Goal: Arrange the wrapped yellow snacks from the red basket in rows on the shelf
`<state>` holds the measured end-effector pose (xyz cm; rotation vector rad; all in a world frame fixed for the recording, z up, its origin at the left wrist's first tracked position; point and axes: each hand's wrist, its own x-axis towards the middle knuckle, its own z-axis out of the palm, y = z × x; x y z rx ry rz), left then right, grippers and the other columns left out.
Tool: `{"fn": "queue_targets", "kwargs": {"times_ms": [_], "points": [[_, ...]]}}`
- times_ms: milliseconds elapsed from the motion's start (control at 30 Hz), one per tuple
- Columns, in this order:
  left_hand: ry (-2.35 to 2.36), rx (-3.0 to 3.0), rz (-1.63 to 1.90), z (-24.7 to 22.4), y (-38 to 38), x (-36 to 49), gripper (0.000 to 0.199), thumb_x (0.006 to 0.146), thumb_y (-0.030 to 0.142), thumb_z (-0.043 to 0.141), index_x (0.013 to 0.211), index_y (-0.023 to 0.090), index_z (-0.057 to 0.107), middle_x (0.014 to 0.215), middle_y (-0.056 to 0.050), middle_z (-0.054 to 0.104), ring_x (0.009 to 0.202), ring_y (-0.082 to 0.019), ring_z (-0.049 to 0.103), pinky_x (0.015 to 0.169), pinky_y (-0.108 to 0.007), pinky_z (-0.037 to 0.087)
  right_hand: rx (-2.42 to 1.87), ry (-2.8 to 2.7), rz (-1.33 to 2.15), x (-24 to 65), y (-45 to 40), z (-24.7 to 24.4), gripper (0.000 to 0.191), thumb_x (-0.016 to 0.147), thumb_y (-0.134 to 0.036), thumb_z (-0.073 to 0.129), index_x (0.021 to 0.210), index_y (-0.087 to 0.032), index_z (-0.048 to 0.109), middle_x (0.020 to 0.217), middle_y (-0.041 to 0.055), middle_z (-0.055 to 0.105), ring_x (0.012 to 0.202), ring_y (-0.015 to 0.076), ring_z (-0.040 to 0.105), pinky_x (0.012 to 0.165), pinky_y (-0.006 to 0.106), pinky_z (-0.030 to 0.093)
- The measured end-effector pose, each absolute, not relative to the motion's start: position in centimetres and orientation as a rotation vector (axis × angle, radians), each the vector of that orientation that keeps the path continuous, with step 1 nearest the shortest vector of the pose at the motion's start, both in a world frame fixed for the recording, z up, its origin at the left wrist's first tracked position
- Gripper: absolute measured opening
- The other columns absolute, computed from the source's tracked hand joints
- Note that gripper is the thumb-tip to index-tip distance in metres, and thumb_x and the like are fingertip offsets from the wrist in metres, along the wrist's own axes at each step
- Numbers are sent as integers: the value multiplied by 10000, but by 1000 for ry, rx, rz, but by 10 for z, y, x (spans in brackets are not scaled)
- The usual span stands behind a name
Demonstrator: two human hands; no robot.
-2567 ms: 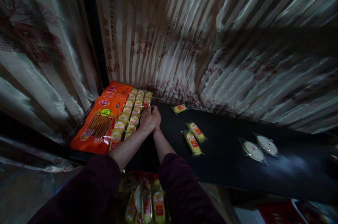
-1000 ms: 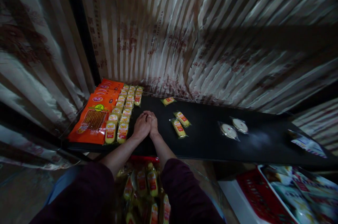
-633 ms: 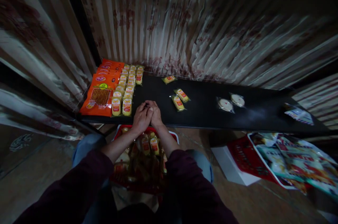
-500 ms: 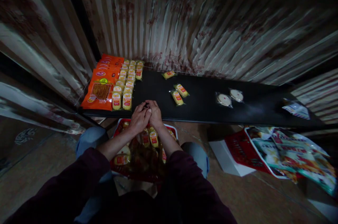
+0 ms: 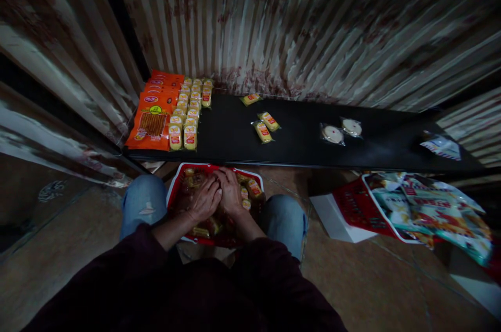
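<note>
My left hand (image 5: 205, 201) and my right hand (image 5: 230, 192) are together above the red basket (image 5: 170, 193) between my knees. Their fingers are curled and touch one another; whatever lies between them is hidden. Inside the basket are several small yellow cakes (image 5: 255, 188) in clear wrappers, some covered by my hands and forearms. On the black shelf (image 5: 230, 136) just beyond, wrapped cakes (image 5: 190, 136) stand in rows at the left. Three more wrapped cakes (image 5: 263, 132) lie loose near the middle.
Orange snack bags (image 5: 154, 118) lie overlapped at the shelf's left end. Two round white wrapped items (image 5: 332, 134) and a pale packet (image 5: 442, 145) are farther right. A second red basket (image 5: 352, 206) with large bags (image 5: 434, 212) stands at the right. Striped curtain (image 5: 266, 24) hangs behind.
Both hands have come back from the shelf's front edge to over the basket, still close together. The view has tilted slightly downward. Items on the shelf look unchanged.
</note>
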<state>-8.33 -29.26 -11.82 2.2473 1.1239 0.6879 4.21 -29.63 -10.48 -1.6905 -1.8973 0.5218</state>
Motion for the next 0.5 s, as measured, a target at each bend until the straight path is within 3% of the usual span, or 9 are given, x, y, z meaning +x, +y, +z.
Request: {"fn": "queue_targets", "kwargs": {"times_ms": [200, 333, 500], "points": [[1500, 1795, 567, -135, -296, -77, 365, 825, 155, 409, 1179, 153, 498, 1207, -132, 547, 1118, -212, 529, 978, -376, 409, -1987, -1763, 710, 48, -300, -121, 410, 819, -121, 420, 1204, -183, 547, 1095, 125, 600, 937, 216, 602, 856, 341, 468], [1649, 1583, 445, -143, -291, -75, 374, 740, 67, 487, 1101, 155, 532, 1111, -119, 600, 1054, -220, 561, 922, -365, 426, -2002, -1781, 796, 55, -299, -127, 424, 760, -45, 455, 1118, -212, 608, 1040, 105, 661, 904, 215, 634, 837, 321, 463], [1629, 1551, 443, -152, -289, -73, 335, 780, 128, 501, 1113, 143, 530, 1121, -127, 599, 1003, -207, 584, 917, -350, 418, -2041, -1850, 919, 60, -302, -133, 362, 745, -37, 454, 1004, -186, 659, 938, 124, 704, 890, 251, 656, 797, 340, 478]]}}
